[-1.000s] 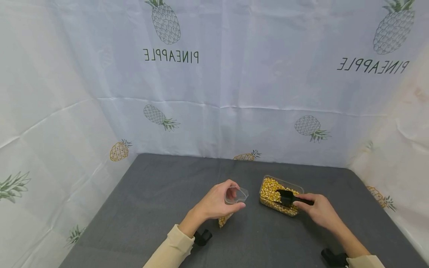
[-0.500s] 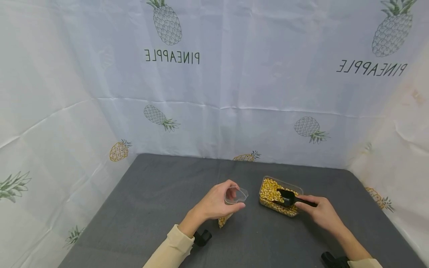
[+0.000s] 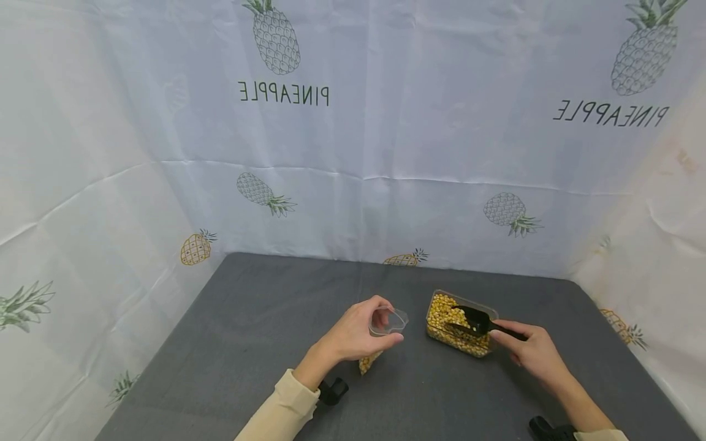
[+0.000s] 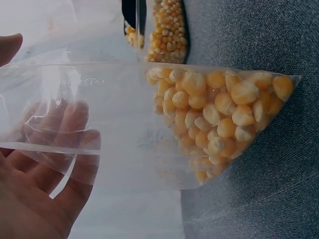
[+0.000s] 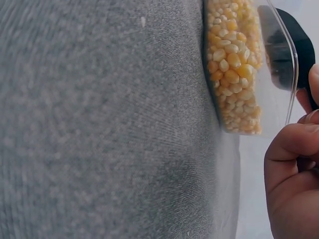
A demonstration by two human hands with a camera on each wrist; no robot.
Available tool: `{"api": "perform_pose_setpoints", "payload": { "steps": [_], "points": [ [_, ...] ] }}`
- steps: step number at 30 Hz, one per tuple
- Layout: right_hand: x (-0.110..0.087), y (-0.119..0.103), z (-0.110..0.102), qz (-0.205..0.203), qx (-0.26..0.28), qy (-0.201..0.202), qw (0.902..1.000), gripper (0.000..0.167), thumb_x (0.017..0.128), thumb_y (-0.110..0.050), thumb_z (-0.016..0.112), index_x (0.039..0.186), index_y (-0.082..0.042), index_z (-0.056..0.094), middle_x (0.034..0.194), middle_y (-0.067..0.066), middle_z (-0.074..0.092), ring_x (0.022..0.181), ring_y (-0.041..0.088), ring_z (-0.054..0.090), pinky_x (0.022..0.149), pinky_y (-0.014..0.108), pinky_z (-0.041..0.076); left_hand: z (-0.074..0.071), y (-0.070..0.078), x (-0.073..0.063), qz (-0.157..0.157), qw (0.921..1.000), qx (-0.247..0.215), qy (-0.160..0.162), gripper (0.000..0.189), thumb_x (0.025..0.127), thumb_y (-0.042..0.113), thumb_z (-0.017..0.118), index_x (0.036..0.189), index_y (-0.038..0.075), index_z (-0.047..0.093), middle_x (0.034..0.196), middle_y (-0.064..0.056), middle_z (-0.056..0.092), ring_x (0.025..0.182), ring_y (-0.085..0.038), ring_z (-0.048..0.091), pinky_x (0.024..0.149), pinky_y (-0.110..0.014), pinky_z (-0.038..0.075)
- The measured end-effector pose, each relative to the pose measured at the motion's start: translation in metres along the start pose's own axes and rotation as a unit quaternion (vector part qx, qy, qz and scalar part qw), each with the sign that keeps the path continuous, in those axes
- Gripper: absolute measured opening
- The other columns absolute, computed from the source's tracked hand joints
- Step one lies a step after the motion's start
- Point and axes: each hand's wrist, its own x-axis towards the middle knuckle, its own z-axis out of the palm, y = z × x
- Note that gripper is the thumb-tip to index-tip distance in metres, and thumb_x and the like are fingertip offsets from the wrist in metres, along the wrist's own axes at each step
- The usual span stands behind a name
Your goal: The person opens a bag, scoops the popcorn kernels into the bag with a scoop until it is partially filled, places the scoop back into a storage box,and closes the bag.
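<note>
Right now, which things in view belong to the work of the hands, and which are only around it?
In the work:
clear bag of corn kernels, mouth open, in the left hand
black scoop, in the right hand
clear container, also holding corn kernels

Only around it:
grey tabletop
pineapple-print curtain
black wrist devices

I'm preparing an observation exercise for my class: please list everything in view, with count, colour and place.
table: one, dark grey, beneath everything
tub: one, clear, on the table
scoop: one, black, its blade in the tub
bag: one, clear, left of the tub
corn kernels: too many to count, yellow and pale, in tub and bag
cloth backdrop: count unclear, whitish, behind and both sides
pineapple prints: several, grey, orange and green, on the backdrop
wrist devices: two, black, at the wrists
sleeves: two, cream, on the forearms
left hand: one, bare, holding the bag
right hand: one, bare, gripping the scoop's handle
</note>
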Motion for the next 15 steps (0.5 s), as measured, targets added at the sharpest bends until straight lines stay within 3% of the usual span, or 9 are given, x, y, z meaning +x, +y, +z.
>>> {"api": "perform_pose_setpoints", "payload": {
  "steps": [10,15],
  "points": [
    [-0.0031,-0.0025,-0.0003,-0.015,0.008,0.010,0.9998,0.061,0.100,-0.031,0.068,0.145,0.006,0.050,0.056,-0.003,0.038,0.048,0.014,0.039,0.051,0.038,0.042,-0.0004,0.0014,-0.0005,-0.005,0.9999,0.008,0.005,0.047,0.094,0.037,0.072,0.126,0.005,0.060,0.098,-0.001,0.062,0.082,-0.005,0.056,0.076,-0.024,0.050],
    [-0.0045,-0.0054,0.0002,-0.032,0.015,0.014,0.9993,0.060,0.100,-0.029,0.068,0.144,0.008,0.050,0.061,0.000,0.043,0.047,0.015,0.039,0.051,0.039,0.042,-0.0008,0.0023,-0.0007,-0.007,0.9999,0.010,0.005,0.045,0.094,0.037,0.072,0.125,0.006,0.059,0.098,-0.002,0.062,0.082,-0.004,0.055,0.075,-0.024,0.050]
  ]
}}
